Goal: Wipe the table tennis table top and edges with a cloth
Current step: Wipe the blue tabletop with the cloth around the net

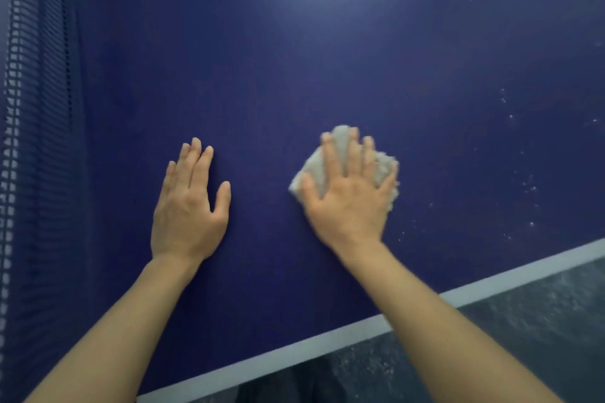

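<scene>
Dark speckled floor (pixel 540 321) shows nearest, below the table's white painted edge line (pixel 294 348), which runs slantwise across the bottom of the view. Beyond that line lies the deep blue table tennis table top (pixel 278 91). On it the left hand (pixel 188 206) rests flat, fingers straight and holding nothing — a prop, by the look of it. Well apart to its right, the right hand (pixel 352 196) presses down with spread, straight fingers on a crumpled pale grey cloth (pixel 314 162), which sits on the blue surface and peeps out past the fingertips and thumb; the cloth is pinned under the palm, not clenched.

Blur on that hand suggests a wiping stroke in progress on the top itself, not yet the edges. Pale specks (pixel 527 185) dot the surface to the right, so the next move likely calls for sweeping the cloth that way with steady flat pressure. Farther off at the left, the dark mesh net (pixel 36 108) stands — a glare patch brightens the far surface.
</scene>
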